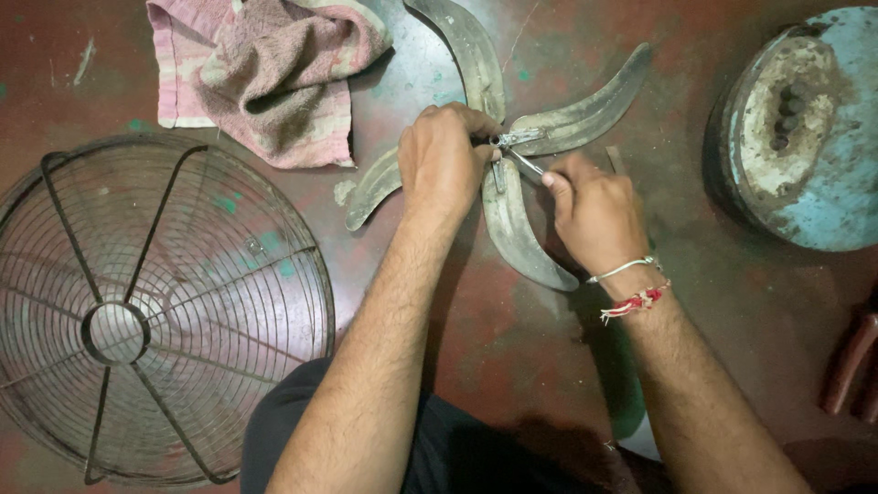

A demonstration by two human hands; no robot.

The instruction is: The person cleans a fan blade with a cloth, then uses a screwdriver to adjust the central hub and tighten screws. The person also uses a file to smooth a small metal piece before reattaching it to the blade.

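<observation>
A dusty metal fan blade set [512,224] with several curved blades lies flat on the red floor. My left hand [444,160] rests closed over its central hub, pressing it down. My right hand [594,209] grips a thin metal tool [523,161] whose tip meets the hub [508,139] beside my left fingers. A white bangle and a red thread sit on my right wrist. The tool's handle is hidden inside my right fist.
A round wire fan guard [155,311] lies at the left. A pink cloth [274,69] is bunched at the top. A worn blue fan motor housing [805,128] stands at the right. Red-handled pliers [851,361] lie at the right edge.
</observation>
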